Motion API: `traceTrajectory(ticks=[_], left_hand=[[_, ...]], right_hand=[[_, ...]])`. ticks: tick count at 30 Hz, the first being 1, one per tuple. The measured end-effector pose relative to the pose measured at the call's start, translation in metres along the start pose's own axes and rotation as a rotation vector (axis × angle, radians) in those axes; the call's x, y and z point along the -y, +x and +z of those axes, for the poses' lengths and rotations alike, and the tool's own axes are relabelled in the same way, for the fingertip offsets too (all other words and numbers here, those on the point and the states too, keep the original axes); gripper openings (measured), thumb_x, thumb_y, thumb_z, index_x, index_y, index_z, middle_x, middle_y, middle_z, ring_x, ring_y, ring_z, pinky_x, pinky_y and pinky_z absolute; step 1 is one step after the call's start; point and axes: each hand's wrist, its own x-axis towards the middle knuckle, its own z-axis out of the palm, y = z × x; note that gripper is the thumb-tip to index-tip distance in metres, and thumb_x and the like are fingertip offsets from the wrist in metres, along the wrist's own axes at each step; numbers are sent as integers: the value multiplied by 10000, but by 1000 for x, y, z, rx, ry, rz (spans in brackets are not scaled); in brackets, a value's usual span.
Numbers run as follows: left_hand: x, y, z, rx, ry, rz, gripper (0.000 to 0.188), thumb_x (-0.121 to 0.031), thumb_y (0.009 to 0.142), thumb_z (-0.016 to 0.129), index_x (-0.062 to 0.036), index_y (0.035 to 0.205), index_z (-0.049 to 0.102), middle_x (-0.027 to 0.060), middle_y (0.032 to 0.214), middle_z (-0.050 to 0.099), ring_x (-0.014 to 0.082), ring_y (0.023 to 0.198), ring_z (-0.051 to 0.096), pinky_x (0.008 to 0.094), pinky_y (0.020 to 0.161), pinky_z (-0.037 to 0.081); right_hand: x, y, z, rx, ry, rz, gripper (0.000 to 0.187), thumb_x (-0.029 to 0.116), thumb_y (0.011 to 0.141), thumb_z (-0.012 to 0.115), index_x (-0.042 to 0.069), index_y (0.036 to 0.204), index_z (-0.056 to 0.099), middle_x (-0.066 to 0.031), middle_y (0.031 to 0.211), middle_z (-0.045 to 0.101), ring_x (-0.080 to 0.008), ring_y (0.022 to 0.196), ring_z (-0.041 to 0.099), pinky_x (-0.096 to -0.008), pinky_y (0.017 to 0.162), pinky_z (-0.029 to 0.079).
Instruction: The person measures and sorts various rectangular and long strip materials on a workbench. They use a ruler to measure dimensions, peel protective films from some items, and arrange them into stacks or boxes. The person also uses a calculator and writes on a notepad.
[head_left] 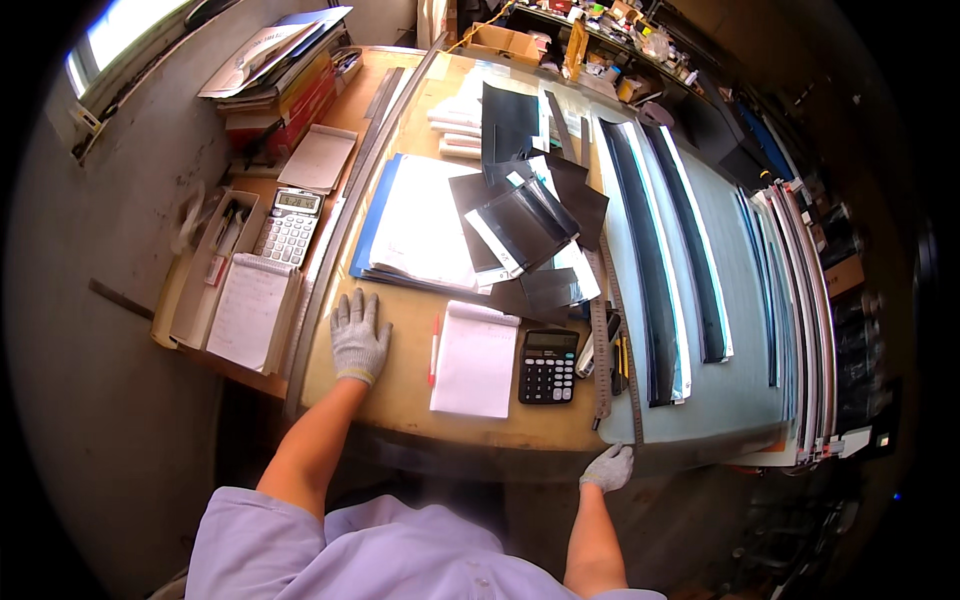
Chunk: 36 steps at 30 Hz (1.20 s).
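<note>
My left hand, in a grey knit glove, lies flat on the tan tabletop with its fingers apart. To its right are a red pen, a small notepad and a black calculator. My right hand, gloved too, is closed at the front edge of the table. Its fingertips are beside the near end of a long thin metal ruler; whether they grip the ruler or the edge, I cannot make out. A second, wider steel ruler lies just left of it.
Dark film sheets are piled over white papers and a blue folder. Long dark strips rest on the pale right side. At the left stand a grey calculator, notepads and a box. A cluttered shelf is behind.
</note>
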Motion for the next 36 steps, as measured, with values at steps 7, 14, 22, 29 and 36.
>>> traceTrajectory(ticks=[7,14,22,29,36], left_hand=[[-1,0,0,2,3,-10,626,-378,925,605,-111,1477,478,161,1578,381,399,1467,300,512,1222,178],[-1,1,1,-29,5,13,612,-357,925,606,-102,1468,488,194,1564,391,423,1436,337,510,1200,222],[-1,2,2,-35,-3,20,605,-344,923,613,-91,1459,493,198,1551,408,428,1432,342,514,1191,238],[1,2,4,-30,8,10,604,-361,934,601,-96,1464,490,181,1560,400,410,1450,326,509,1204,218],[2,3,7,-69,0,26,596,-335,919,611,-87,1450,502,198,1545,412,426,1425,350,516,1189,238]], right_hand=[[-2,1,1,-4,23,-10,326,329,991,516,30,902,611,-207,918,646,-421,860,621,-526,752,483],[-4,2,3,9,9,2,342,338,985,514,28,893,626,-197,935,659,-401,869,632,-508,776,494],[-2,1,2,1,18,4,346,339,989,512,26,890,620,-197,923,653,-404,868,629,-506,776,488],[0,1,-2,8,26,-6,333,327,990,519,22,905,620,-207,919,650,-416,869,624,-521,764,485],[-3,1,1,1,26,-11,335,331,987,522,23,899,621,-209,917,651,-418,867,625,-522,763,487]])
